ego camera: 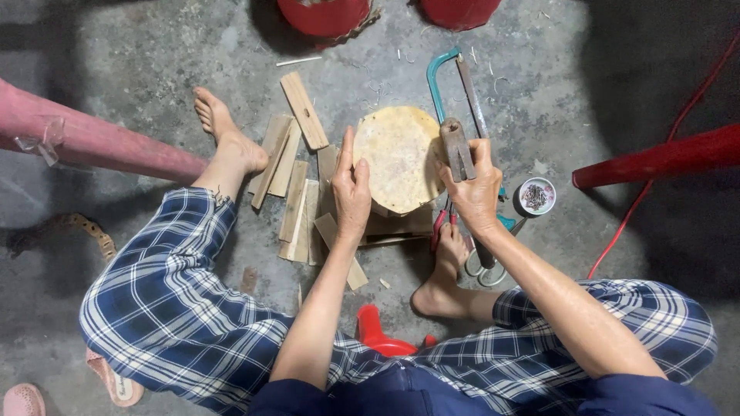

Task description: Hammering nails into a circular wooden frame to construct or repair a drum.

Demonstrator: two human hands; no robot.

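Observation:
A round wooden chopping block [397, 154] stands on the concrete floor between my bare feet. My left hand [351, 192] rests against its left rim, fingers together, thumb up. My right hand [474, 189] is closed on a worn wooden handle of a tool [456, 146] held upright at the block's right edge; the tool's working end is not clear. Several flat wood slats [297, 177] lie to the left of the block.
A teal-framed hacksaw [451, 85] lies behind the block. A small round tin of nails [536, 196] and scissors [486, 270] sit at right. Red stool legs [663, 158], red buckets [324, 15], a red cable and a pink pole [92, 142] surround the spot.

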